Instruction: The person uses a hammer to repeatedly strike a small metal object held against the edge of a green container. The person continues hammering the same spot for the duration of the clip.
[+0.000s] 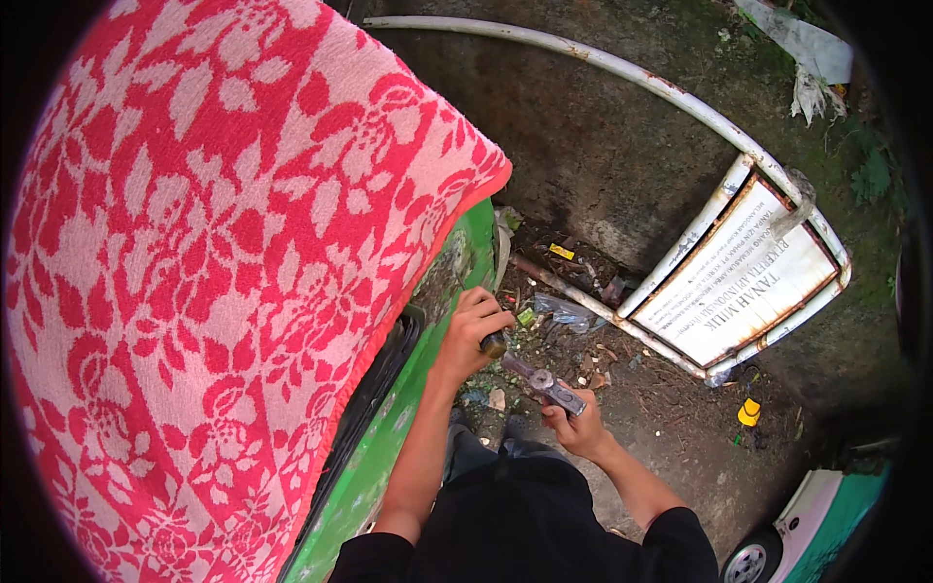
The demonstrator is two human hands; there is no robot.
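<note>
Fingers (483,307) of the person's left hand (468,335) curl around one dark-handled tool (494,344) next to one green panel (476,238), and the right hand (577,428) bends its fingers around one gray hammer (554,389) near that handle, though I can't tell if the two tools touch. One red and pink flowery cloth (214,243) covers part of the panel. One rusty white pipe frame (714,119) holds one white board (743,277), and two yellow scraps (561,251) lie on the dirt (661,389).
</note>
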